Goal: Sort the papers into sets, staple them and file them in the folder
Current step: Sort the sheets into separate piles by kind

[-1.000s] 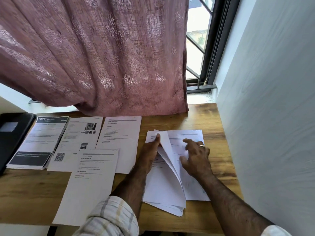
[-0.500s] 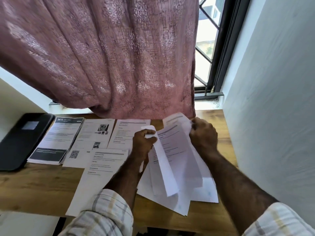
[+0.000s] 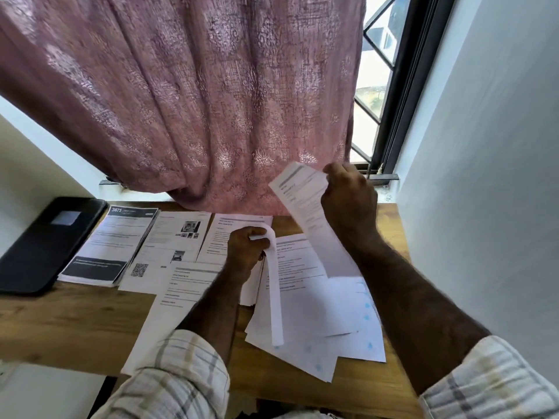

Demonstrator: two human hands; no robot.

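Where the wooden desk (image 3: 75,325) meets the window wall, a dusty-pink patterned curtain (image 3: 187,95) hangs down to its far edge, and at about 1 o'clock a dark-framed window (image 3: 393,95) shows daylight through a diamond grille. A pale wall (image 3: 490,176) closes the scene at 3 o'clock.

At 9 o'clock a black folder (image 3: 45,246) lies flat at the desk's left edge. Just beside it, running toward the centre, sit a stapled booklet with a dark header and footer (image 3: 112,246), a sheet with small photos and a QR code (image 3: 169,246), and two text sheets, one at 12 o'clock (image 3: 233,234) and one nearer (image 3: 178,300) (the print is too small to read).

The loose stack of papers (image 3: 317,322) fans out at 5 o'clock, white, some with faint blue spots. The left hand (image 3: 245,252) curls its fingers round the bent-over top edge of several sheets of that stack. The right hand (image 3: 348,201) is raised at 1 o'clock, gripping a single printed sheet (image 3: 302,195) lifted clear of the stack, tilted, its header toward the curtain.
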